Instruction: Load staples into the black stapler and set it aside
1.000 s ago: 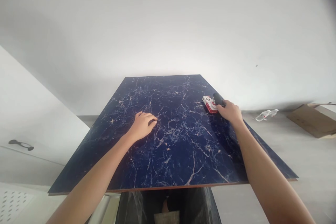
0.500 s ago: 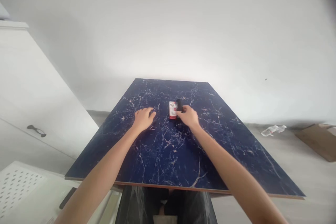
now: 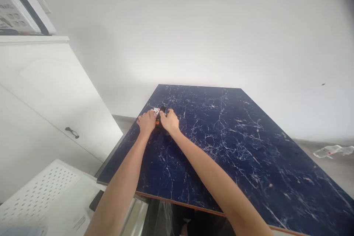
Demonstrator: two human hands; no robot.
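Observation:
My left hand [image 3: 147,121] is closed around the left side of a small white box [image 3: 156,111] with printing on it, hiding much of it. Right against the box stands a dark black object [image 3: 163,109], its kind unclear, gripped by my right hand [image 3: 170,121] with the thumb along it. A small orange patch [image 3: 157,122] shows at the near end, between the hands. Both things are on the left part of the dark blue marbled table [image 3: 210,147].
A white cabinet [image 3: 49,92] with a dark handle stands left of the table. Below it is a white perforated container [image 3: 47,188]. A wall [image 3: 193,25] rises behind the table, and a clear plastic bottle [image 3: 329,151] lies on the floor at right.
The box and black object have moved left across the table with my right hand. My left hand, open and apart before, has closed on the box. The view has turned left.

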